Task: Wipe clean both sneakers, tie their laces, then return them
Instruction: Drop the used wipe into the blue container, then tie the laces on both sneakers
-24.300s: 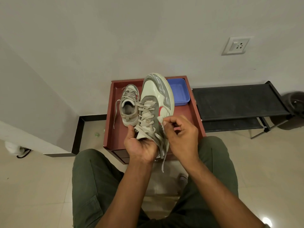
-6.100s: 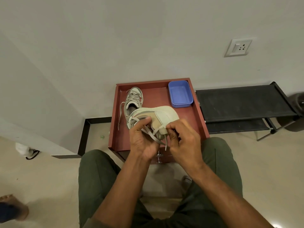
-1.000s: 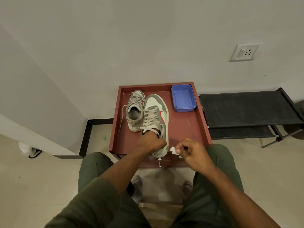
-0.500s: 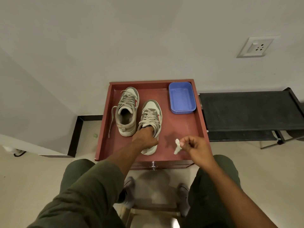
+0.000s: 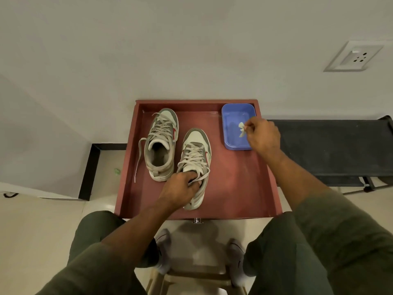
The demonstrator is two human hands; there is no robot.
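Resting on the red-brown wooden tray-top worktop (image 5: 238,188), two grey-and-cream lace-up sneakers with red side marks stand side by side, toes toward the wall. The left hand (image 5: 180,188) curls its grip around the heel collar of the nearer sneaker (image 5: 196,158), fingers tucked into the opening and over the loose laces. The farther sneaker (image 5: 161,145) sits just beside it to the left, untouched, with one untied lace (image 5: 138,158) trailing down along the worktop's left edge. The right hand (image 5: 262,135) reaches over the shallow blue plastic rectangular tray (image 5: 228,133) at the worktop's far right corner, its grip pinching a small crumpled white wipe (image 5: 241,128) between thumb and fingertips above the tray's inside. A black low rack (image 5: 331,150) stands to the right of the worktop, and a white wall socket (image 5: 355,58) is mounted above it.
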